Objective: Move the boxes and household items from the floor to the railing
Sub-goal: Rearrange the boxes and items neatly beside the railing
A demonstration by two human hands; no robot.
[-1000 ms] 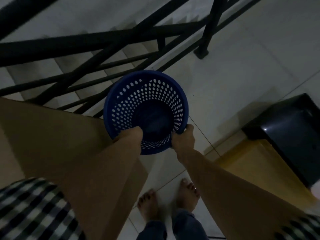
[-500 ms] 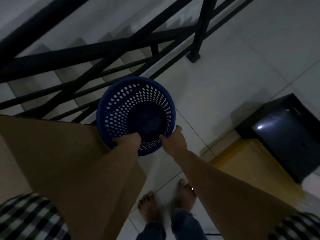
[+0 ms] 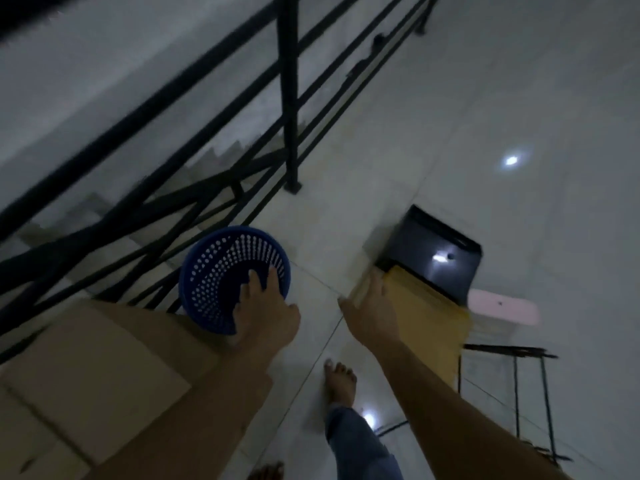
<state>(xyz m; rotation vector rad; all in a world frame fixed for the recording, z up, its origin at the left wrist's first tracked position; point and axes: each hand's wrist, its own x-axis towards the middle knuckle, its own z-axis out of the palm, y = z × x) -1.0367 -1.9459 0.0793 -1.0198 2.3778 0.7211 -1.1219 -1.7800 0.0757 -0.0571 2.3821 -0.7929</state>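
The left hand hooks its fingers over the near-right rim of the blue basket and grips it, while the right hand is spread flat and holds nothing, reaching right over the near corner of the yellow box; whether it touches that box cannot be told through the blur. The basket sits at the far-right corner of the cardboard box, close against the lower bars of the railing, with the stairs dropping away just beyond. It is tipped rather than upright: its mouth faces up and to the right, toward the person, and its base-to-mouth axis leans away from the railing. Being round, it has no long side to line up. With only 1 hand on the rim and a sloping seat, it could likely roll off the box corner onto the floor, or be nudged between the bars and fall down the stairs if released early.
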